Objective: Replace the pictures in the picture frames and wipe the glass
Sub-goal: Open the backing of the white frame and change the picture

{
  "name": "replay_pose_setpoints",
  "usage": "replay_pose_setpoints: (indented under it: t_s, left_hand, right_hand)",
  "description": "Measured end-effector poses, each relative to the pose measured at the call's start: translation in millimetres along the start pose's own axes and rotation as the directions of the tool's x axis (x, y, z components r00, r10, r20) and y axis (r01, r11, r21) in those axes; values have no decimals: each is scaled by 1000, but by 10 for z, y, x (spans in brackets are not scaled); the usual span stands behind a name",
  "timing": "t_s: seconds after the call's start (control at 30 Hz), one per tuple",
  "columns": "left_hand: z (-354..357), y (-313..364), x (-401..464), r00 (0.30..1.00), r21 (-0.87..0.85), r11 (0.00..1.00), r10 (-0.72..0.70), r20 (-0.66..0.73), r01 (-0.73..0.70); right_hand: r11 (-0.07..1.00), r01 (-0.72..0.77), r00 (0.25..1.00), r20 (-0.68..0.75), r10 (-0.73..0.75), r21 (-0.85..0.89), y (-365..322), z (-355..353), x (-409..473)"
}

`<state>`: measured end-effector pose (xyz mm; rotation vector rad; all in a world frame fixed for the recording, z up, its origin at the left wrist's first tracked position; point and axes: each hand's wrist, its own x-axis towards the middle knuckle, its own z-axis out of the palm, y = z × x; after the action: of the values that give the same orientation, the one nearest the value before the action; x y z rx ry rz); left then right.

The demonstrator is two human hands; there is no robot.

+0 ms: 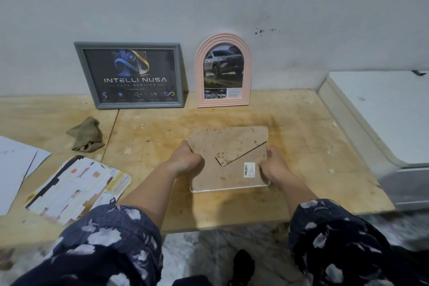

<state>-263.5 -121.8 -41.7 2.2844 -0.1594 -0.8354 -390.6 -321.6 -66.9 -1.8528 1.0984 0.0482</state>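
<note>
Your left hand (185,158) and right hand (274,165) grip side edges of face-down frame (229,158) on table (301,146), fingers curled round. Risk: stained backing board catches, glass slips out.

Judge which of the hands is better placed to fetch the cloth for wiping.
Left, probably. The left hand grips the left edge of the face-down frame, and the crumpled cloth lies on the table to that side. The right hand, on the frame's right edge, would have to cross over.
</note>
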Motion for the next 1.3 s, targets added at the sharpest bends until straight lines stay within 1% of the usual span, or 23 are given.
replay_pose_setpoints:
  t_s: [0.1,0.17,0.23,0.33,0.43,0.57,0.67,0.77,0.9,0.97,1.1,1.2,1.3]
  left_hand:
    - [40,-16,-72,1000,-34,999,27,-4,-27]
    - [60,-8,-124,998,-57,997,58,-40,-60]
    - [52,18,-179,991,-67,992,97,-90,-103]
    - [-4,137,-205,985,-53,989,130,-114,-137]
    - [-62,333,-195,981,-48,988,136,-136,-144]
    - [-7,587,-181,974,-103,984,120,-192,-142]
    - [186,755,-167,987,-115,985,112,-114,-125]
    - [438,902,-123,992,-69,989,127,-27,-128]
    - [806,1131,-28,988,18,988,154,26,-155]
    - [1027,1267,56,984,66,982,172,56,-176]
    - [1456,1510,260,977,193,959,200,68,-210]
    - [1707,1595,359,972,240,942,221,76,-233]
    - [1891,1654,457,974,268,936,220,59,-227]
  right_hand:
    - [999,-20,1000,-12,20,51,15,13,-54]
    - [994,-30,999,-33,33,103,38,32,-87]
    - [981,-30,997,-69,44,189,44,43,-119]
    - [956,-5,993,-109,39,293,-10,19,-137]
    - [929,0,992,-120,47,371,-90,-68,-139]
    - [894,1,984,-159,78,448,-170,-271,-90]
    - [910,-1,968,-229,106,414,-134,-491,44]
    - [936,-47,950,-274,150,350,-45,-712,200]
    - [963,-93,940,-296,170,254,147,-1062,416]
    - [967,-98,941,-293,167,236,286,-1249,547]
    - [983,-81,957,-261,124,166,571,-1534,803]
    - [992,-41,972,-224,68,123,729,-1629,940]
    - [996,-65,976,-206,77,64,823,-1686,1079]
